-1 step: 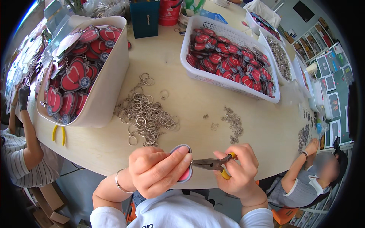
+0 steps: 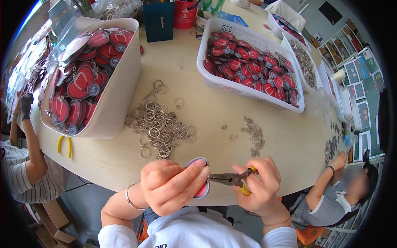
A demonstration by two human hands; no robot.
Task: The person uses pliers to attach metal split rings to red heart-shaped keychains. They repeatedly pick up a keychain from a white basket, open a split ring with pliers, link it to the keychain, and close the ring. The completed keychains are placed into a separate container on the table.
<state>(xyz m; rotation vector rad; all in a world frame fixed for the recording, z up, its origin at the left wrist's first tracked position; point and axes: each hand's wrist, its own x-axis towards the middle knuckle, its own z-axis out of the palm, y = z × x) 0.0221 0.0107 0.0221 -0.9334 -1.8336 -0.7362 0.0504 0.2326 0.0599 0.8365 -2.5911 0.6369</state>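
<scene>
Above the near edge of the table, my left hand (image 2: 171,186) pinches a red pendant with a grey rim (image 2: 203,190) between thumb and fingers. My right hand (image 2: 264,188) is closed round the yellow handles of a pair of pliers (image 2: 232,179). The plier jaws point left and reach the pendant's edge at my left fingertips. Whatever lies between the jaw tips is too small to make out. Just beyond my left hand spreads a heap of silver split rings (image 2: 159,129). Small metal links (image 2: 253,138) lie scattered farther off, beyond the pliers.
A cream bin (image 2: 131,78) of red pendants stands at the left, a white basket (image 2: 252,93) of similar ones at the back right. Yellow-handled pliers (image 2: 65,146) lie by the left table edge. One person (image 2: 31,171) works at the left, another (image 2: 331,194) sits at the right.
</scene>
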